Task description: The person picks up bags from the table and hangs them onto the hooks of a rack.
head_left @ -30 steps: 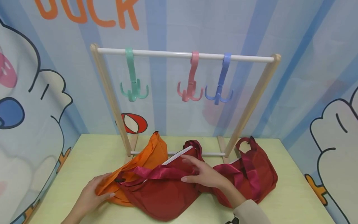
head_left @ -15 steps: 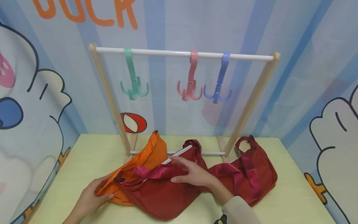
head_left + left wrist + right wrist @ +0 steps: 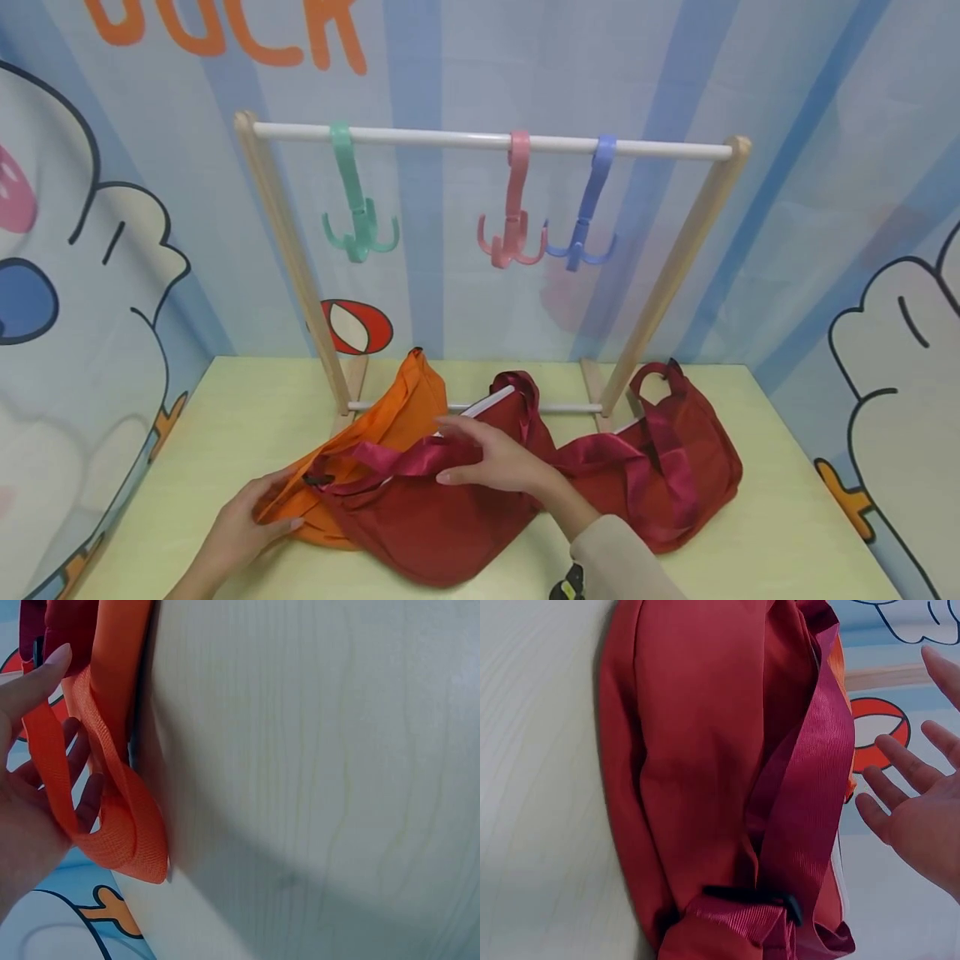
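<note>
At lower left, the loosely parted left hand [image 3: 243,518] touches an orange bag [image 3: 414,402]; lower centre, the outspread, empty right hand [image 3: 497,458] hovers by a red bag [image 3: 446,521]

- The head view is bright and evenly lit, with soft, diffuse light and pale shading on the backdrop [image 3: 495,92].
- Stripes toward its sides slant outward, a wide-angle look; the right hand [image 3: 495,457] is slightly smeared at the fingertips.
- Both wrist views are dimmer and cooler, with muted highlights.
- In the left wrist view, a broad, soft-edged shadow stretches from the orange bag [image 3: 116,720] across the tabletop [image 3: 300,735], darkening the lower part.
- In the right wrist view, a satiny sheen marks the crimson strap [image 3: 810,772]; fine ribbing is legible.
</note>
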The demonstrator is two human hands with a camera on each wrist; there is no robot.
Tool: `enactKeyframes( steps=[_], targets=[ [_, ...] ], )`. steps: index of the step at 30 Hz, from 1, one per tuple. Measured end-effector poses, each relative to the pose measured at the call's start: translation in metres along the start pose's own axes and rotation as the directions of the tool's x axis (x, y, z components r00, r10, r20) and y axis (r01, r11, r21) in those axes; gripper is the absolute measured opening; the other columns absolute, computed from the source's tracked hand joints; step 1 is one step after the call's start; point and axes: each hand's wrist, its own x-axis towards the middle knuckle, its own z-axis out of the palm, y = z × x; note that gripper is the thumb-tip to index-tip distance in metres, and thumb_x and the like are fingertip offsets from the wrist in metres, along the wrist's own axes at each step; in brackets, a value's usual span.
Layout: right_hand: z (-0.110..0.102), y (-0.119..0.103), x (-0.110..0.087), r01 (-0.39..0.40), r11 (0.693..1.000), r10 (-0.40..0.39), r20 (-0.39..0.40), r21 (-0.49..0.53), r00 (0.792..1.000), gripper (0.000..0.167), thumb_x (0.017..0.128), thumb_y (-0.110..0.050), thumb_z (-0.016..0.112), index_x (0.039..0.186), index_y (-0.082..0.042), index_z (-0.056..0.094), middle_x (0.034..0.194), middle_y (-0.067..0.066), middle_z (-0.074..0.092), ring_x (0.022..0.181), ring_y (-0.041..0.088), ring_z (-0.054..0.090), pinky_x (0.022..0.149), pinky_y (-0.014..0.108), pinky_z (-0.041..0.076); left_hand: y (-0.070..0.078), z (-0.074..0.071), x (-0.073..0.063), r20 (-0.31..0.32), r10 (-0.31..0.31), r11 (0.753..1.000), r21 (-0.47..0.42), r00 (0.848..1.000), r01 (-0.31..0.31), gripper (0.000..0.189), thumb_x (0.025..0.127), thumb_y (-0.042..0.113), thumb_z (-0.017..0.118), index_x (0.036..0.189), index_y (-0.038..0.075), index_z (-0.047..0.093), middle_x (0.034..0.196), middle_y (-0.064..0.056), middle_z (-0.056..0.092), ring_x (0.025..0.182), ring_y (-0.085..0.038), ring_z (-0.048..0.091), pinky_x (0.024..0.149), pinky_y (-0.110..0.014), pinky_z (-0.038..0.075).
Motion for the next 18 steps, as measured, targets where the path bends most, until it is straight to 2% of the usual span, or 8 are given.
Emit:
enactKeyframes(
  steps=[9,18],
  targets=[
    [0.012,-0.006,0.015,0.036,0.999,-0.035,0.013,-0.034,0.999,0.067,0.079,-0.024,0.071,0.137,-0.012,0.039,0.129,0.003,0.05,0.122,0.021,0.042,0.101,0.04,0.031,-0.002,0.001,0.001,-0.001,-0.007,1.0,-0.023,1.0,0.007,0.066,0.075,0.015,0.075,0.13,-0.002,0.044,0.125,-0.025,0.047,0.117,-0.042,0.04,0.095,-0.056,0.031],
    [0.027,-0.003,0.027,0.005,0.999,-0.005,0.012,-0.038,1.0,0.068,0.078,-0.023,0.072,0.137,-0.013,0.039,0.131,0.008,0.048,0.122,0.018,0.041,0.101,0.036,0.03,-0.005,0.0,0.0,0.0,0.024,0.999,-0.021,1.0,-0.024,0.066,0.074,0.016,0.075,0.13,-0.003,0.044,0.125,-0.026,0.047,0.117,-0.043,0.04,0.095,-0.056,0.031]
  ],
)
